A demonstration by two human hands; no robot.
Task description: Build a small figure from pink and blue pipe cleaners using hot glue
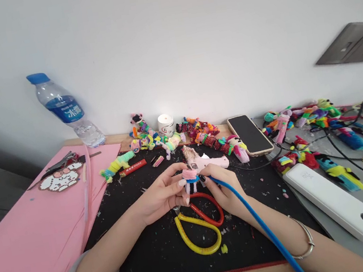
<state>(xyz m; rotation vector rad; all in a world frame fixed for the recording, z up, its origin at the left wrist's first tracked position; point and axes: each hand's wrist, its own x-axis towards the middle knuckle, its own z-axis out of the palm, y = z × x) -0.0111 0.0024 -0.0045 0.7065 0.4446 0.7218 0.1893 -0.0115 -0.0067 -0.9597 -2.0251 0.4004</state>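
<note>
Between my two hands, above the black mat [146,254], is a small pipe-cleaner doll [189,175] with a pink upper part, a blue band and pale legs. My left hand [166,190] pinches it from the left. With thumb and fingers closed, my right hand [224,187] grips a blue pipe cleaner [262,225] at the doll's blue band; its long tail runs down over my right forearm. Scissors with one red and one yellow handle [203,247] lie just below my hands. Behind my right hand rests a pink glue gun [212,162].
Several pipe-cleaner figures [211,142] line the back of the mat, near a white cup [166,125] and a phone [250,135]. Pink sheets [19,230] and a water bottle [66,109] are on the left. A white power bank [335,202], black cables and more figures lie right.
</note>
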